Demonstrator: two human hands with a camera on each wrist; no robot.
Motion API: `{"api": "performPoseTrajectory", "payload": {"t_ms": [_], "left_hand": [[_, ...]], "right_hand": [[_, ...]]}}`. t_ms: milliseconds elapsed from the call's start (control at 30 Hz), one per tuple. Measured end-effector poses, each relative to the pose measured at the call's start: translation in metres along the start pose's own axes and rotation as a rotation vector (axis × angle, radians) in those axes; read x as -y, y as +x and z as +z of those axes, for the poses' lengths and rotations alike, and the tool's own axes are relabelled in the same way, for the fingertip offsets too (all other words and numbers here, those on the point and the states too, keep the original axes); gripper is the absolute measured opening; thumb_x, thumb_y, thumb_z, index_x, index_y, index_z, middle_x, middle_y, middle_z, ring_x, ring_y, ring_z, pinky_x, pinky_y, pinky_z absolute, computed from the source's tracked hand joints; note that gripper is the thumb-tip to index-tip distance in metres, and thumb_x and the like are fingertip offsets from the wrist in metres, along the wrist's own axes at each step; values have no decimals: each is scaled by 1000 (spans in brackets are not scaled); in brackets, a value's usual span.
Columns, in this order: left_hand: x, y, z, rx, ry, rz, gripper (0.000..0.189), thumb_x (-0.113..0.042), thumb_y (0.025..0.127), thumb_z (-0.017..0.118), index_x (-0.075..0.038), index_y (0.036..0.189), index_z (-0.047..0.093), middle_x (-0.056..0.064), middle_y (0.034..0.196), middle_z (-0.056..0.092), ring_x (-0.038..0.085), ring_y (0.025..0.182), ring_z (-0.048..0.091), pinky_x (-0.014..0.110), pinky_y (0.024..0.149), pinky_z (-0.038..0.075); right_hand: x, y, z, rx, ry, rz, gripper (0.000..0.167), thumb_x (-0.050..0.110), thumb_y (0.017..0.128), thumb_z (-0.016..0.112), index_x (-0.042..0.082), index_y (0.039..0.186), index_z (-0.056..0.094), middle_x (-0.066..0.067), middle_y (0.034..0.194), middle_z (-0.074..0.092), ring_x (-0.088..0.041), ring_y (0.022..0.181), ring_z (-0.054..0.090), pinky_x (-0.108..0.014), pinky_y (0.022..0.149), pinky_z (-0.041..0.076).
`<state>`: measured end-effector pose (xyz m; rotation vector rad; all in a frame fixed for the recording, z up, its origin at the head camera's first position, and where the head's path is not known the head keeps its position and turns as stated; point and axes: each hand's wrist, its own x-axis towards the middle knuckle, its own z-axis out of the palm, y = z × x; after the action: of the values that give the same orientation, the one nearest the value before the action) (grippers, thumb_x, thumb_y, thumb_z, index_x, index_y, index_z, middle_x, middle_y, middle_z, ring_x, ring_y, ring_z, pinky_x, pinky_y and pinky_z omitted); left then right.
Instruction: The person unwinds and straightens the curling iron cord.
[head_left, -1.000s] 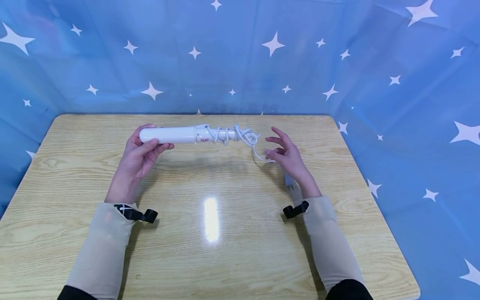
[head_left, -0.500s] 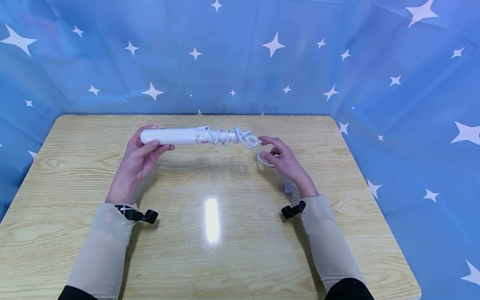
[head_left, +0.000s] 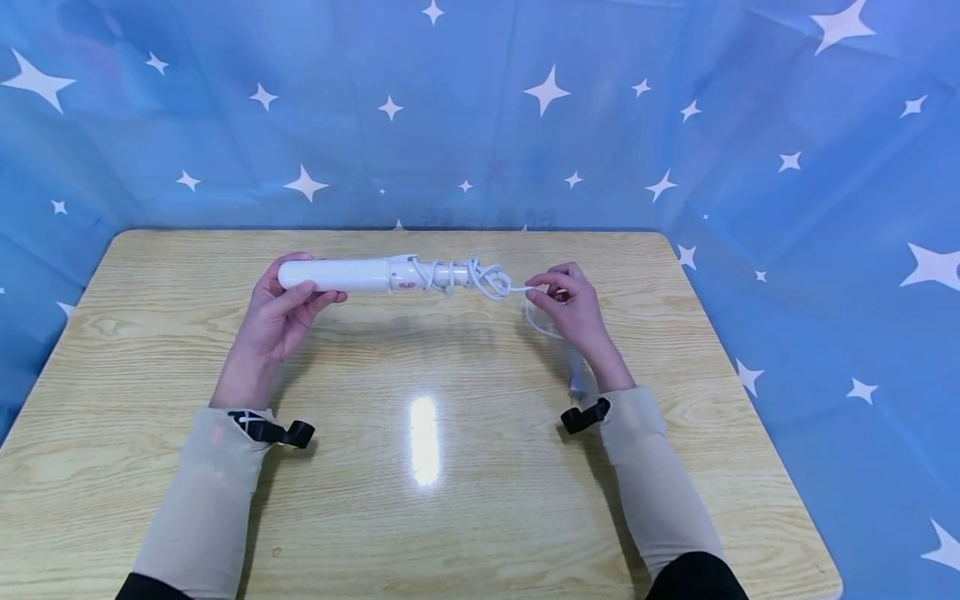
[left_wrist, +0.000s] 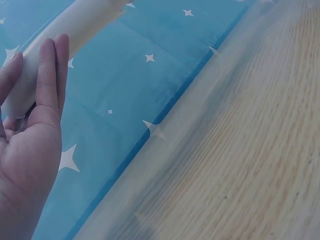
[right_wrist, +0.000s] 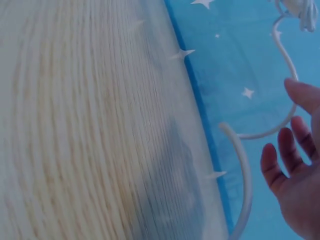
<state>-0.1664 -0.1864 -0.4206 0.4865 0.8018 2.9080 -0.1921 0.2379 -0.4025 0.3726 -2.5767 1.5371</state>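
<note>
A long white hair iron is held level above the table by my left hand, which grips its thick rounded end. In the left wrist view, the thumb and fingers of that hand lie around the white body. White cord winds around the thinner right part of the iron. At its free stretch, my right hand pinches the cord between thumb and index finger. The cord loops down past this hand, and its plug hangs near the right wrist.
A light wood table spreads below both arms, with a bright reflection near its middle. Behind and to the right hangs a blue curtain with white stars. Each wrist wears a black camera mount.
The right hand has gone from open fingers beside the cord to pinching it, and has drawn slightly right, straightening a short stretch. My left hand and the hair iron have stayed nearly still.
</note>
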Motion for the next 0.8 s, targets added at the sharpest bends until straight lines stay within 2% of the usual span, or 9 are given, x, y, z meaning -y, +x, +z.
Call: {"api": "performPoseTrajectory", "payload": {"t_ms": [33,100,267,333,433,500,600,700,800], "left_hand": [[0,0,0,1,-3,1,30,21,98,47,7,119,63,23,124,53,42,108,66,43,88,64],[-1,-1,0,1,-3,2,30,21,98,47,7,119,63,23,124,53,42,108,65,43,88,64],[-2,-3,-1,-12,0,2,29,21,98,46,7,118,62,23,125,53,42,109,65,43,88,64],[-3,-3,-2,-20,-7,2,30,22,98,46,7,118,62,23,125,52,42,111,65,44,88,64],[-5,-4,-5,-38,-7,9,31,22,98,45,7,118,62,22,126,51,41,112,63,44,89,64],[-6,-4,-6,-47,-5,11,31,22,98,44,7,118,62,22,126,50,41,113,63,44,89,64],[-8,-5,-7,-60,3,13,31,22,98,44,7,118,62,23,127,49,41,112,63,44,88,64],[-9,-6,-7,-75,9,15,31,23,98,44,6,118,61,23,129,47,41,113,63,44,88,64],[-9,-7,-7,-88,7,18,31,23,98,44,6,118,62,23,130,46,41,114,62,44,89,64]], "right_hand": [[5,-1,-1,-3,-3,-1,19,7,97,72,-4,112,74,-19,116,53,-24,85,51,-25,70,45],[16,-5,-2,-10,4,-14,17,3,97,71,-7,110,73,-23,117,52,-30,91,51,-29,75,46],[38,-11,-9,-46,-7,-64,14,-2,94,72,-11,105,73,-28,119,59,-39,115,52,-49,97,48],[38,-11,-13,-62,-10,-65,14,-2,94,72,-11,106,72,-28,120,63,-34,117,55,-50,104,47],[35,-10,-21,-74,49,-41,17,-3,95,70,-13,109,71,-18,114,70,-21,115,61,-41,110,48],[28,-9,-27,-80,103,-20,19,-2,96,69,-14,110,69,-8,107,73,-13,108,64,-33,105,52],[11,-7,-36,-83,156,1,21,2,96,71,-13,111,70,3,98,73,-7,96,65,-22,89,57],[-4,-6,-46,-91,155,2,23,8,96,73,-9,112,72,4,96,73,-9,88,65,-18,75,56],[-10,-7,-56,-124,153,-6,22,9,96,74,-7,111,73,5,95,73,-10,87,65,-17,72,55]]}}
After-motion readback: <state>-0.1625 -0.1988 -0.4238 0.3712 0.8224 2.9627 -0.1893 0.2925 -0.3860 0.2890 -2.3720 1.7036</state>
